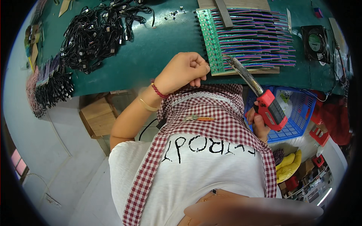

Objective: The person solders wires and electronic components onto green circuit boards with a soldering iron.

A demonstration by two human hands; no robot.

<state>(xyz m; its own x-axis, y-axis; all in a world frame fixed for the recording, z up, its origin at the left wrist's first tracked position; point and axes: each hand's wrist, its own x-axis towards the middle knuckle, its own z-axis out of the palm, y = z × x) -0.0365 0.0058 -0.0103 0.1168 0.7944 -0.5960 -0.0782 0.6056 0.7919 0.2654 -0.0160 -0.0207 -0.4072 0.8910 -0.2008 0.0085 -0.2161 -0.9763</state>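
- Along the green table's [158,49] near edge, bare surface lies left of the circuit boards [212,41].
- Black cables [100,34] heap farther left; a metal bar [224,14] crosses the far wires [260,38].
- Left hand [184,71] curled closed beside the boards' near corner; cannot tell whether it pinches anything.
- Right hand [259,126] grasps a red soldering gun [270,109], tip by the boards' right edge.

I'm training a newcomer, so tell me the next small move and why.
Probably settle the soldering iron on one wire end: the right hand holds it pointed where the wires meet the green boards, though contact is unclear, and the left hand is near their edge.
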